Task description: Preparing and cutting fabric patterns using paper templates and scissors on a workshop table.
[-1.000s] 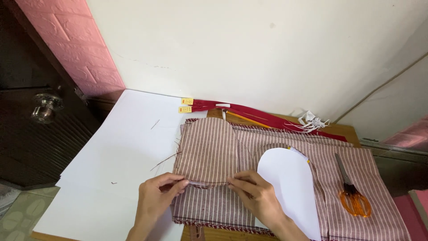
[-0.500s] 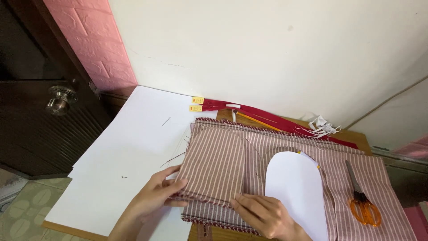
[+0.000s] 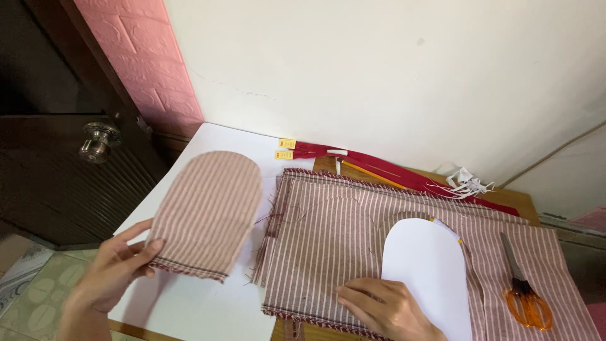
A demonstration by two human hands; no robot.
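My left hand (image 3: 110,271) grips the bottom edge of a cut-out striped fabric piece (image 3: 208,211) with a rounded top, held over the white board (image 3: 208,303). My right hand (image 3: 385,306) rests flat on the folded red-and-white striped fabric (image 3: 328,227), fingers spread, right beside the white arch-shaped paper pattern (image 3: 426,268) lying on that fabric.
Orange-handled scissors (image 3: 524,297) lie on the fabric at the right. Red tape with yellow tags (image 3: 328,151) and a bundle of white strips (image 3: 464,183) sit against the wall. A dark door with a metal knob (image 3: 100,139) stands at the left.
My left hand has lifted the rounded striped piece off the folded fabric and carried it left over the white board. My right hand stayed pressed on the fabric.
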